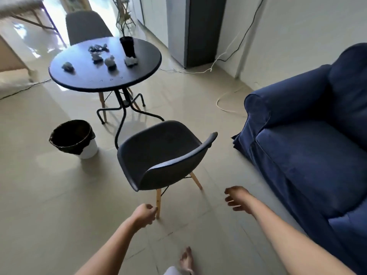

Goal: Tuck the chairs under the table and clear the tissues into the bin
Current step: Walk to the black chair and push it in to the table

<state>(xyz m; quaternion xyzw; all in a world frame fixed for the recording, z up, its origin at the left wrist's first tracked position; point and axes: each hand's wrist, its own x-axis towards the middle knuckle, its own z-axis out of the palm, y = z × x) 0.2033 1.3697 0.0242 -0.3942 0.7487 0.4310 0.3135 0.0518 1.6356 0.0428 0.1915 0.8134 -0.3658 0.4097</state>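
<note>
A dark shell chair (158, 153) with wooden legs stands on the floor, pulled out from the round black table (83, 80), its back towards me. A second grey chair (85, 26) stands at the table's far side. Several crumpled tissues (110, 61) lie on the tabletop. A white bin (74, 138) with a black liner stands left of the near chair. My left hand (144, 214) hangs below the chair's back, fingers loosely curled, holding nothing. My right hand (237, 197) is right of the chair, fingers apart, empty.
A blue sofa (309, 147) fills the right side, close to the near chair. A black vase (128, 46) with stems stands on the table. Cables (224, 104) trail across the floor by the wall. My bare foot (186, 260) shows at the bottom.
</note>
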